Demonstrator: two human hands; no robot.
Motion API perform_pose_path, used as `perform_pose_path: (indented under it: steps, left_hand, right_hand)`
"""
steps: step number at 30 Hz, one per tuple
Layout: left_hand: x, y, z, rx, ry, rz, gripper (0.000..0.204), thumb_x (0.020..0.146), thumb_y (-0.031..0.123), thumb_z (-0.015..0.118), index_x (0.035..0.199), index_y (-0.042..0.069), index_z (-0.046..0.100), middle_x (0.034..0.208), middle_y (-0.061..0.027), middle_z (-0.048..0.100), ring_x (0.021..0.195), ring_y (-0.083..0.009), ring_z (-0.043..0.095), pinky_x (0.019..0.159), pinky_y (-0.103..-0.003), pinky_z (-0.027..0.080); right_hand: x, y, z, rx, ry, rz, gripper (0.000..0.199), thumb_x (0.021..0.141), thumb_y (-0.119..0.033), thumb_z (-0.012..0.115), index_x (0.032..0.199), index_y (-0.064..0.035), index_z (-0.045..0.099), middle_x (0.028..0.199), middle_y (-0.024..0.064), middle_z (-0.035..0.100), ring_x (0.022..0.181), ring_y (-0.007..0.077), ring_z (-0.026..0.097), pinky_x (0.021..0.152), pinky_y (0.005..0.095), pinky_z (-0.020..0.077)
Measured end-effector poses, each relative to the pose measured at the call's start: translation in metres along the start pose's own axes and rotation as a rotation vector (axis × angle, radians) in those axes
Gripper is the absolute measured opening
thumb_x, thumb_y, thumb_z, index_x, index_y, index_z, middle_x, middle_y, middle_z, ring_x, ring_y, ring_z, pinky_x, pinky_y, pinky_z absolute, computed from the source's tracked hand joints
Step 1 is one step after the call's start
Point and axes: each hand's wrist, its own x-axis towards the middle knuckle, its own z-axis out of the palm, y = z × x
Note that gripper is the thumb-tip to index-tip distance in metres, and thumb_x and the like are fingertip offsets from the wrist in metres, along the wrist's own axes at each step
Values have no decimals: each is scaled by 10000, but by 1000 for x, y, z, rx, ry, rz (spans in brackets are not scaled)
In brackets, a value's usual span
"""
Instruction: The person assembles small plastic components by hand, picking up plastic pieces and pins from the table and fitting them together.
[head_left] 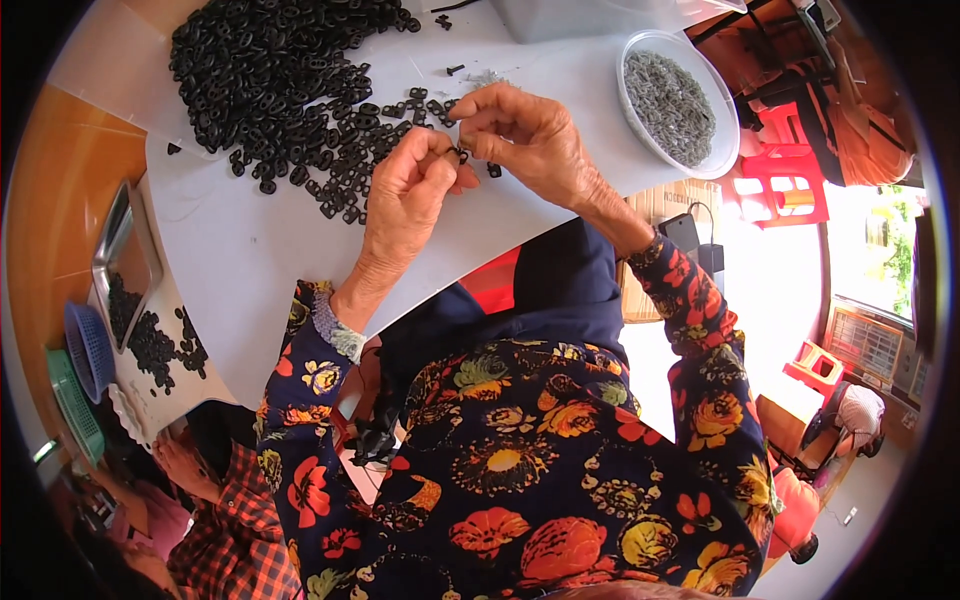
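Note:
My left hand [405, 195] and my right hand [525, 135] meet over a white table sheet [250, 250]. Between their fingertips they pinch one small black plastic part [461, 153]. Just beyond the hands lies a big heap of the same black ring-shaped parts [280, 75], with loose ones scattered up to my left fingers. One more black piece [494, 170] lies under my right hand. Both sleeves carry a dark floral print.
A round clear bowl of small grey metal pieces [672, 100] stands at the right of the sheet. At the left are a metal tray [120, 265] with black parts, a blue basket [88, 350] and a green basket [72, 405]. Another person in a red checked shirt [235, 540] sits lower left. Red stools [775, 170] stand at the right.

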Motion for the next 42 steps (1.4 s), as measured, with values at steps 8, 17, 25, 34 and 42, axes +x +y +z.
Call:
perform_pose_path:
  steps: [8,17,25,34,42]
  left_hand:
    - [0,-1,0,28,4,31,45,899,47,508,895,3,514,793,-41,596,730,-98,616,661,-237,500]
    - [-1,-5,2,64,31,89,159,928,160,515,919,3,539,773,-52,621,725,-93,556,716,-240,469]
    - [2,1,-1,99,38,78,168,935,158,520,959,-6,549,798,-56,633,741,-86,568,709,-232,474]
    - [3,-3,-1,193,102,131,85,892,69,533,943,2,522,752,-27,637,658,-31,522,594,-200,437]
    - [4,-1,-2,137,94,83,64,883,45,522,934,7,520,759,-34,645,660,-32,534,588,-202,439]
  right_hand:
    - [-1,5,3,74,35,4,243,875,9,602,1115,-17,580,895,-2,624,847,52,567,759,209,483]
    - [-1,19,14,38,147,-190,218,842,-15,604,1059,-4,596,837,36,661,817,79,608,736,252,500]
    - [2,3,7,18,64,39,111,870,-45,605,955,16,639,805,15,639,746,60,579,681,220,487]
    - [4,-4,14,-182,96,-26,145,869,-120,624,871,25,628,714,55,635,676,86,572,636,264,479]
    - [12,2,-3,-88,59,1,160,871,-146,632,916,7,645,789,36,644,699,87,574,652,251,482]
